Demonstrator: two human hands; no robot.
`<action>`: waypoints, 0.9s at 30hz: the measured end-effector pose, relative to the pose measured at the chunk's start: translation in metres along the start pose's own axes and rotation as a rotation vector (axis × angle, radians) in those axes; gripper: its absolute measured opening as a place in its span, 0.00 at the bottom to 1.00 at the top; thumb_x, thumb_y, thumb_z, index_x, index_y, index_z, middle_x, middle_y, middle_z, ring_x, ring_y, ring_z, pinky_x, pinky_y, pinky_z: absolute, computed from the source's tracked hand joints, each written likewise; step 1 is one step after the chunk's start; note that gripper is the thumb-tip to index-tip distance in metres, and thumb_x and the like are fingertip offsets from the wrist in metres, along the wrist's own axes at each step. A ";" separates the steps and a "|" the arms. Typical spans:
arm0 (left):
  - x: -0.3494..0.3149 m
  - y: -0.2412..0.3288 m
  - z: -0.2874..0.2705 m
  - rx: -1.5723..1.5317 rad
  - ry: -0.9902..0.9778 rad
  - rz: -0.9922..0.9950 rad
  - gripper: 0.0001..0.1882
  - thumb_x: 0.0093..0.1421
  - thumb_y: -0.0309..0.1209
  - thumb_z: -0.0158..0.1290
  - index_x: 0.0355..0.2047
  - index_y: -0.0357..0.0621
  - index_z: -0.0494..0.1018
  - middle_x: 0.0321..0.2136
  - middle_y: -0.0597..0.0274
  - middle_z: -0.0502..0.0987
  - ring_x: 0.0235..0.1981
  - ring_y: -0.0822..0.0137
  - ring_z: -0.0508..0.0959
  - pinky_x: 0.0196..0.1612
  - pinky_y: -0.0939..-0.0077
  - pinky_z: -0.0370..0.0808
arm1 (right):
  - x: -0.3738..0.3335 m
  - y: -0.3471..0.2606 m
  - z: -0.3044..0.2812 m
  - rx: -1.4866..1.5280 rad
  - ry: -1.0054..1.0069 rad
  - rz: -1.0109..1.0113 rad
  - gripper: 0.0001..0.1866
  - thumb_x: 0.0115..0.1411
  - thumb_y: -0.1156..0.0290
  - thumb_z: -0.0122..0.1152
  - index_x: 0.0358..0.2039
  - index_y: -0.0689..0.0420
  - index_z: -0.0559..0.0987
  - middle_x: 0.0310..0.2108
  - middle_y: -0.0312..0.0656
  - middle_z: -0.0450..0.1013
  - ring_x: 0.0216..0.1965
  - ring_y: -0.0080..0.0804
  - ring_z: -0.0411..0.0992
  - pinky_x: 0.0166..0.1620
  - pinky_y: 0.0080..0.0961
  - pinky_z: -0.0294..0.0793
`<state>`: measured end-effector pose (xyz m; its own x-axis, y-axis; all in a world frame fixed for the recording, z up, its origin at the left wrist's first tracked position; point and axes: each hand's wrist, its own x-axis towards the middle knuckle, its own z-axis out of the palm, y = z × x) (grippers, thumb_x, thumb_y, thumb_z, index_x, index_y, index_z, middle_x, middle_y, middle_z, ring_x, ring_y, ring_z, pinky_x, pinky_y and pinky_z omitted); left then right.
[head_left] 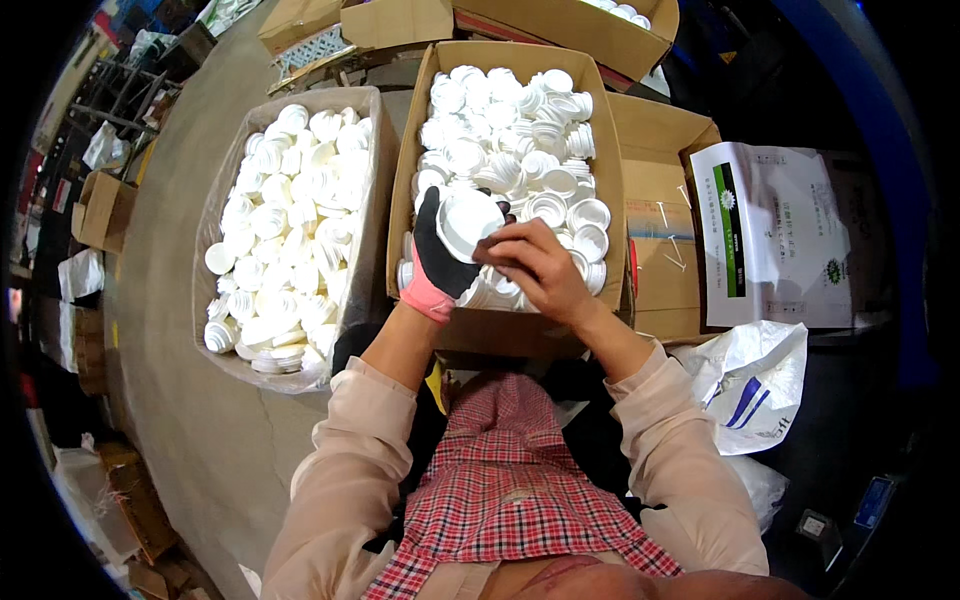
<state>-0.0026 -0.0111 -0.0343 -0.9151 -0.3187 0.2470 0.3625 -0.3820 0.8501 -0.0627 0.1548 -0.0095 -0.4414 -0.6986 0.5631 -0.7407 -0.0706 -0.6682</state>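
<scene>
Your left hand (438, 252) grips one white cap (468, 222), your right hand (542, 264) touches its rim (grip unclear); finished count indeterminable, heaped carton (520, 330) suggests many left.

The white lid (468, 222) is smooth plastic, the work glove (436, 252) matt, the carton (607, 200) dull cardboard, the checked apron (515, 480) cloth, the sack (770, 365) crinkled, glossy plastic

Before the person (505, 480), the middle carton (610, 165) is holding many lids (510, 125). On its left, a box (377, 175) is holding other lids (285, 220). On its right, another carton (650, 165) is sitting, a bag (755, 390) lying nearer. Above the middle carton, one lid (467, 220) is resting in the left grip (438, 253).
</scene>
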 end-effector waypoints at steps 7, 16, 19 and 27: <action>-0.012 -0.020 -0.001 -0.712 0.027 -0.604 0.32 0.65 0.60 0.39 0.48 0.43 0.71 0.38 0.59 0.75 0.38 0.66 0.77 0.41 0.74 0.76 | 0.010 -0.018 0.009 -0.090 0.021 -0.178 0.17 0.45 0.83 0.63 0.38 0.58 0.77 0.39 0.43 0.70 0.40 0.43 0.69 0.43 0.34 0.71; -0.020 -0.001 0.018 0.271 -0.083 -0.119 0.17 0.69 0.35 0.41 0.51 0.36 0.68 0.41 0.59 0.76 0.42 0.73 0.74 0.46 0.77 0.73 | 0.024 -0.002 -0.005 -0.152 0.197 0.172 0.12 0.54 0.78 0.60 0.40 0.60 0.78 0.38 0.46 0.70 0.41 0.46 0.70 0.46 0.35 0.71; -0.012 -0.004 0.003 0.524 0.016 0.178 0.16 0.67 0.31 0.42 0.50 0.34 0.69 0.42 0.57 0.76 0.41 0.69 0.75 0.45 0.73 0.73 | 0.016 0.007 0.005 -0.049 0.141 0.369 0.11 0.56 0.76 0.60 0.40 0.62 0.79 0.36 0.47 0.70 0.40 0.47 0.71 0.45 0.34 0.71; 0.005 0.009 -0.038 0.702 0.268 -0.106 0.20 0.67 0.40 0.45 0.46 0.34 0.71 0.42 0.42 0.76 0.47 0.43 0.74 0.51 0.61 0.69 | -0.031 0.090 0.021 -0.317 -0.484 0.623 0.17 0.49 0.74 0.60 0.42 0.56 0.80 0.47 0.52 0.68 0.44 0.51 0.72 0.49 0.38 0.73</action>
<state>0.0027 -0.0490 -0.0428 -0.8321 -0.5452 0.1021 -0.0048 0.1912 0.9815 -0.1055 0.1557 -0.0976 -0.6035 -0.7766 -0.1806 -0.5731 0.5801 -0.5788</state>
